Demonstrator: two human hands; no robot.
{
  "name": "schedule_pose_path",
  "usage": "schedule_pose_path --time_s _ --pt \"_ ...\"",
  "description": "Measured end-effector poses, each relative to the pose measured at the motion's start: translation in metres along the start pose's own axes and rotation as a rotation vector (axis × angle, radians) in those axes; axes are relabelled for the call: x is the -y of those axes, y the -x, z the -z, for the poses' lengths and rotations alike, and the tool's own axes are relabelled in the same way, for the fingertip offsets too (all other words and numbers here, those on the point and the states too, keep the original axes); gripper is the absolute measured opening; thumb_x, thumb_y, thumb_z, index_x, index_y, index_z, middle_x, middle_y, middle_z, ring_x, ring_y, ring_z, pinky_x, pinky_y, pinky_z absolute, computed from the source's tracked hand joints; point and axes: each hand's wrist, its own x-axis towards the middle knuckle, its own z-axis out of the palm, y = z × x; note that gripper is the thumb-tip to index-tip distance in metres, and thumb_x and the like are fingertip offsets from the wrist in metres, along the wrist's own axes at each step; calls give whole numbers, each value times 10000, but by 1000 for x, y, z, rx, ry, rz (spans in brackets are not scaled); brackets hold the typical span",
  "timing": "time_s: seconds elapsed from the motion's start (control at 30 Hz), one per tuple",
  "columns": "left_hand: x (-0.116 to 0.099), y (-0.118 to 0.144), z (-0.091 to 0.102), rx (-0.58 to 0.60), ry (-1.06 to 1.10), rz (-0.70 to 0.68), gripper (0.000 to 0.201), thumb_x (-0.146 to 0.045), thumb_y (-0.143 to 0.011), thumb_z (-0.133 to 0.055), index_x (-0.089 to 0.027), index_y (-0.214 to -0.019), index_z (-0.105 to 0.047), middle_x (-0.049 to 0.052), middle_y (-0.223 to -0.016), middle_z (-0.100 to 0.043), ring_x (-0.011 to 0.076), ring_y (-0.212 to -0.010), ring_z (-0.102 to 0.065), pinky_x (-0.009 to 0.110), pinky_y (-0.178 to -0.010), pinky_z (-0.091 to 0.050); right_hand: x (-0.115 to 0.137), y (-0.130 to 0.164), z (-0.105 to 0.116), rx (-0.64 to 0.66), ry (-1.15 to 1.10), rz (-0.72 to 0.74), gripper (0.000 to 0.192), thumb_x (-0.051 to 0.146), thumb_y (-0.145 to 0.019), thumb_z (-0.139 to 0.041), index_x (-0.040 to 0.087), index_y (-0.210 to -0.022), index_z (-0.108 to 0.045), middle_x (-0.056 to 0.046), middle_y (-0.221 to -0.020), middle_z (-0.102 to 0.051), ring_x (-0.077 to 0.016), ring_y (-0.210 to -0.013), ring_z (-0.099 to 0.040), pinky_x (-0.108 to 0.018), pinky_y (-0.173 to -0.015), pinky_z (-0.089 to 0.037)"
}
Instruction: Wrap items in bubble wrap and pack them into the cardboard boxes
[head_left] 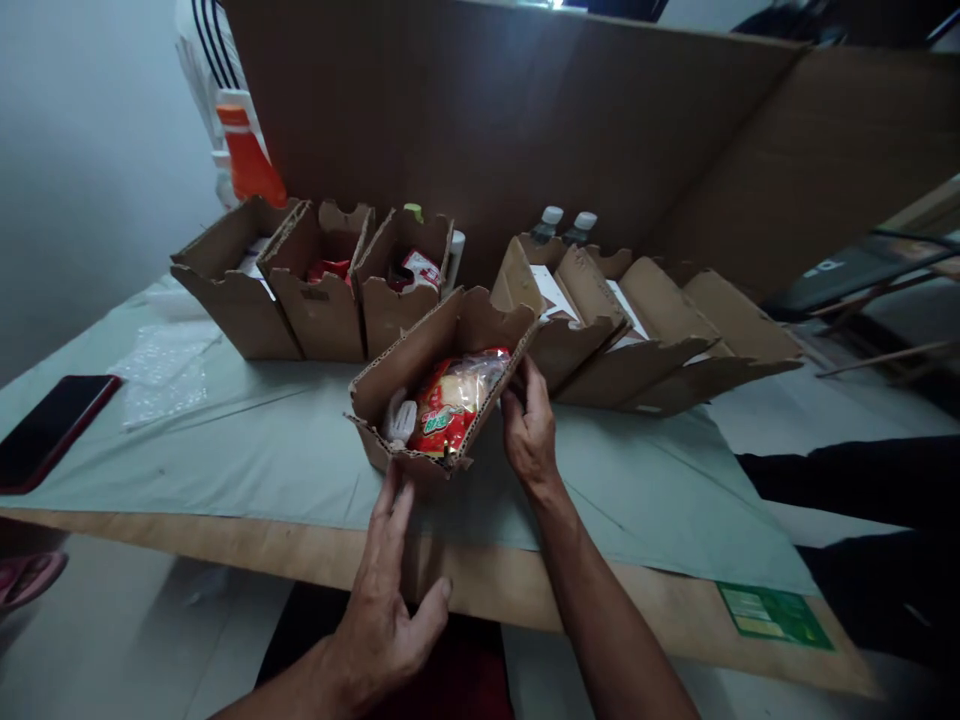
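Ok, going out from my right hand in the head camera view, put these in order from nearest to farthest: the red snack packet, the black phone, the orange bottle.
From the right hand:
1. Red snack packet, just to its left, inside the open cardboard box the hand touches.
2. Orange bottle, far back left, behind the row of boxes.
3. Black phone, at the table's left edge.

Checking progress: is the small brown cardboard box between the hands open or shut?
Open: small brown cardboard box has no lid; red snack packet shows inside.

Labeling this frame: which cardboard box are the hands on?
The lone front box holding a red snack packet, right hand on its side, left hand at its near end. The other boxes sit in rows behind.
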Motion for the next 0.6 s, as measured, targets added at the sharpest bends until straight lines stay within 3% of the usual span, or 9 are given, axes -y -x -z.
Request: schedule_pose_path --time_s 0.2,0.37,0.47,0.6 --pt "-9 -16 -15 31 51 1 937 -90 -863 -570 -316 -1653 -118 99 -1754 -53 353 -1617 -80 621 -1263 -259 3 -4 -13 -35 -73 19 516 499 -1037 -442 270 -1493 -519 -83 -1561 -521 -234 -1464 -460 -491 -1256 -322" --pt "-16 -34 -44 85 193 92 975 -103 -857 -592 -350 -1649 -80 86 -1754 73 374 -1616 -49 628 -1247 -294 -14 -4 -6 -52 -225 -154 549 580 -977 -502 239 -1393 -612 -103 -1487 -602 -259 -1400 -536 -503 -1213 -370" --pt "-12 -65 -69 87 262 121 954 -141 -844 -612 -294 -1645 -117 120 -1747 96 381 -1614 -63 590 -1240 -334 -26 -1 0 -165 -246 -277 483 525 -892 -618 204 -1247 -688 -121 -1324 -710 -272 -1248 -645 -501 -1124 -459" --pt "1 -130 -93 123 267 133 929 -197 -797 -653 -204 -1616 -215 180 -1737 61 392 -1610 -86 558 -1215 -384 -37 1 2 -267 -239 -338 355 442 -853 -617 184 -1077 -716 -113 -1106 -772 -253 -1055 -704 -470 -1014 -524"
